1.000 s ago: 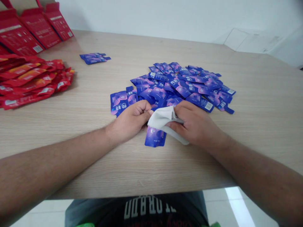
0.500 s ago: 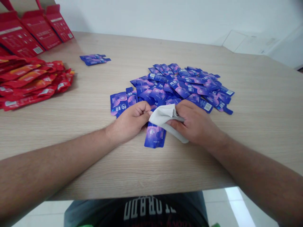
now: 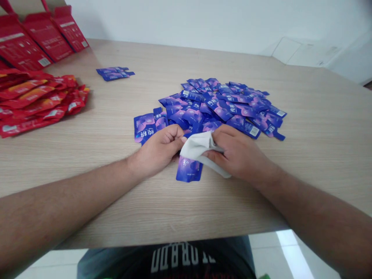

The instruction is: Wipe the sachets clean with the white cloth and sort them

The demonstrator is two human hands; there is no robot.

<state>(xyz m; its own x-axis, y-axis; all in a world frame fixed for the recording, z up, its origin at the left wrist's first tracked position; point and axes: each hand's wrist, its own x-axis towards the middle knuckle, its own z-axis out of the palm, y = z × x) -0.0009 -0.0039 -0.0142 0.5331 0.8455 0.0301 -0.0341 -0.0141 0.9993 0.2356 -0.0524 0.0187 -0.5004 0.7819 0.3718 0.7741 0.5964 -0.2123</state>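
My left hand (image 3: 158,150) is closed in a pinch on the top edge of a purple-blue sachet (image 3: 189,169) that hangs down over the wooden table (image 3: 122,186). My right hand (image 3: 240,154) is closed on a white cloth (image 3: 197,147), which lies pressed over the upper part of that sachet. Just behind both hands sprawls a heap of like purple-blue sachets (image 3: 221,106). The sachet's upper half is hidden under the cloth.
A small stack of purple sachets (image 3: 114,73) lies at the far left of middle. Red sachets (image 3: 37,99) are piled at the left edge, with red cartons (image 3: 43,37) behind them. The table's near edge runs just below my forearms.
The cloth in my right hand has shifted slightly over the sachet. Both hands stay in place; the view has drifted a little.
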